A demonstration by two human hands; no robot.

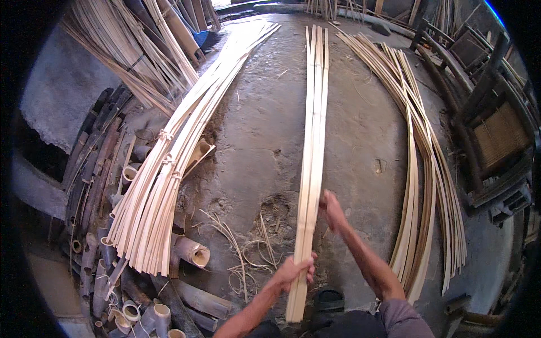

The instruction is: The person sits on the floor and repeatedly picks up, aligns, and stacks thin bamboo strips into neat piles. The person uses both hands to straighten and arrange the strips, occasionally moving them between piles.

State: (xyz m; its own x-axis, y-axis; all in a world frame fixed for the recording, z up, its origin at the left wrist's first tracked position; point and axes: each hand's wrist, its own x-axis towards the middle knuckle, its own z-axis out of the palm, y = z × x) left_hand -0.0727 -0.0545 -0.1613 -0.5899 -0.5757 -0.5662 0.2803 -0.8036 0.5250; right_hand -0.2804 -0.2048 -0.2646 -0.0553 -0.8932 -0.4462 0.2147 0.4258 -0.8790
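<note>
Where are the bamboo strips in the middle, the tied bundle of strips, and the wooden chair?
bamboo strips (314, 141), head view, mid-length of the strips.
tied bundle of strips (169, 163), head view, by its binding.
wooden chair (499, 135), head view, woven seat.

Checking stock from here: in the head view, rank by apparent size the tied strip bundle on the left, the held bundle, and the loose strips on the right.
1. Tied bundle, loose strips: alike, unsure.
2. Held bundle, gripped by left hand and right hand.
</note>
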